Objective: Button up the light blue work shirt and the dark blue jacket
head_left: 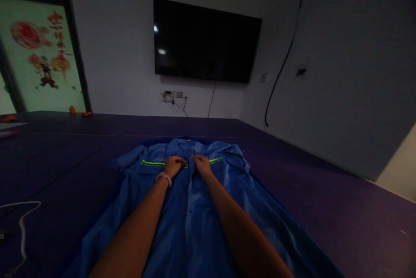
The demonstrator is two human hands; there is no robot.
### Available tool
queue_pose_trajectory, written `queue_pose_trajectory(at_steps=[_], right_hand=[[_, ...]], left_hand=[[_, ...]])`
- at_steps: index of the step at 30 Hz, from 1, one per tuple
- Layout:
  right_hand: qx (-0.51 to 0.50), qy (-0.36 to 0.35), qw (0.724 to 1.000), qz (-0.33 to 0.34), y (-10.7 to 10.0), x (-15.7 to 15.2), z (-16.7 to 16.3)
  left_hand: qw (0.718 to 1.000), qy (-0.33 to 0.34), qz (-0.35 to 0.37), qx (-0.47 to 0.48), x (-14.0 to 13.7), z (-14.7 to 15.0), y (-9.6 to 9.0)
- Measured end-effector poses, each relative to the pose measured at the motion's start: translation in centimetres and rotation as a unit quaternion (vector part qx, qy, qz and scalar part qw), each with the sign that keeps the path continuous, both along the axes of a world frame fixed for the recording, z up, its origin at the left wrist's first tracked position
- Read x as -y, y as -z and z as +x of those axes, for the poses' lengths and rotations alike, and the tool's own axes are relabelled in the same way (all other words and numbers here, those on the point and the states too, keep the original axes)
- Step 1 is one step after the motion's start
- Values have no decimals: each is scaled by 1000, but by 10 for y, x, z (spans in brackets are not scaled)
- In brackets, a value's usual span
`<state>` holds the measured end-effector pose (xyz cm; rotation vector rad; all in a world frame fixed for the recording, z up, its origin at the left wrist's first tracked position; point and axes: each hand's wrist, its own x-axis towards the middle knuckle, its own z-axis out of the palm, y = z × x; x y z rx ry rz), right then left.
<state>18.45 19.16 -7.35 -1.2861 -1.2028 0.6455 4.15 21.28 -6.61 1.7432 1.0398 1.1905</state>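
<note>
A blue shirt (175, 226) with yellow-green stripes across the chest lies spread on the floor, its collar pointing away from me. My left hand (174, 164), with a pink band at the wrist, pinches the front edge of the shirt at chest height. Just to the right, my right hand (200, 164) pinches the facing front edge, close below the collar. A narrow dark gap shows between the two edges. Whether a button sits in my fingertips is too small to make out.
Dark purple floor matting (325, 208) surrounds the shirt. A white cable (22, 226) lies at the lower left. A television (206, 42) hangs on the far wall, with sockets and wires below. A black cable (282, 68) runs down the right wall. Small orange objects (72, 110) stand by the door.
</note>
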Motion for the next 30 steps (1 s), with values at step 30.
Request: queue_pose_trajectory(at_steps=[30], right_hand=[[57, -40, 997, -25, 4, -5, -10]], left_hand=[[990, -79, 105, -55, 4, 2, -5]])
